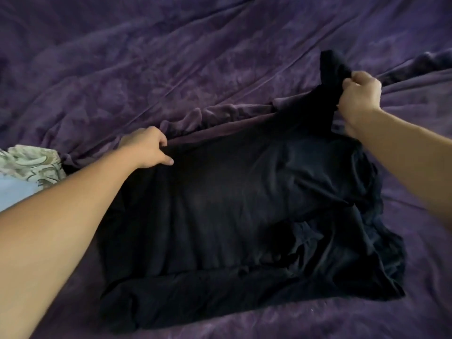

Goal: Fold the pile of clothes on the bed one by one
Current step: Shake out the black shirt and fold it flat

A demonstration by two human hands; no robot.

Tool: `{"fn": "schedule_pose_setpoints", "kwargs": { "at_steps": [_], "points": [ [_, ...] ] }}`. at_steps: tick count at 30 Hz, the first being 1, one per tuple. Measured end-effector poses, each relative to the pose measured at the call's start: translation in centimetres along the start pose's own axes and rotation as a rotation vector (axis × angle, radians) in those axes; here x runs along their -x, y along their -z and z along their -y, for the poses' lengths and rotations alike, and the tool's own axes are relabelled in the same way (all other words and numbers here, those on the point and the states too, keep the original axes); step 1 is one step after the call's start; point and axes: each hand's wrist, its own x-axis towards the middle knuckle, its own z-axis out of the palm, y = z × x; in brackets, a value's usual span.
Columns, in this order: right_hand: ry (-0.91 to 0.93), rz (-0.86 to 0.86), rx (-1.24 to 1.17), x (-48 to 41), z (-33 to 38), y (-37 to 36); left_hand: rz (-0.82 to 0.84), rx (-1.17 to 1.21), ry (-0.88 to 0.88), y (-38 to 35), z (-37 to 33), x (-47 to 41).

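Note:
A large black garment (232, 216) lies spread across the purple bed, mostly flat in the middle and bunched along its right side. My left hand (149, 148) pinches its far left edge, thumb and fingers curled on the cloth. My right hand (359, 99) grips a raised part of the garment at the far right; a strip of black cloth sticks up above the fist.
The purple bedspread (195, 57) is wrinkled, with a ridge of folds just beyond the garment. A pale patterned cloth (31, 165) and a light blue piece (14, 192) lie at the left edge of view.

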Motion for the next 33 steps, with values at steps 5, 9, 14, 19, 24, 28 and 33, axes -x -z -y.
{"fn": "schedule_pose_setpoints", "kwargs": {
  "at_steps": [5, 9, 14, 19, 24, 28, 33],
  "points": [
    [-0.134, -0.028, -0.226, 1.9, -0.1, 2.3, 0.095, -0.108, 0.072, -2.8, 3.2, 2.9],
    [0.167, 0.043, -0.069, 6.2, -2.0, 5.4, -0.394, -0.144, 0.096, -4.5, 4.6, 7.0],
    [0.663, 0.312, 0.694, 12.2, -10.7, 11.4, -0.443, -0.142, 0.057, -9.3, 5.6, 12.7],
    [0.677, 0.485, 1.131, 14.6, -17.3, 15.0, -0.257, -0.242, 0.196, -12.4, 6.4, 15.5],
    [0.6, 0.303, 0.988, 15.8, -14.1, 10.9, -0.315, -0.355, 0.018, -14.0, 4.5, 15.8],
    [0.216, 0.474, 1.04, 16.4, -14.1, 9.1, -0.379, -0.159, 0.188, -14.3, 4.5, 16.4],
    [0.751, 0.382, 0.831, 18.0, -15.8, 10.6, -0.367, 0.019, 0.373, -13.2, 6.1, 16.9]
  ]
}}
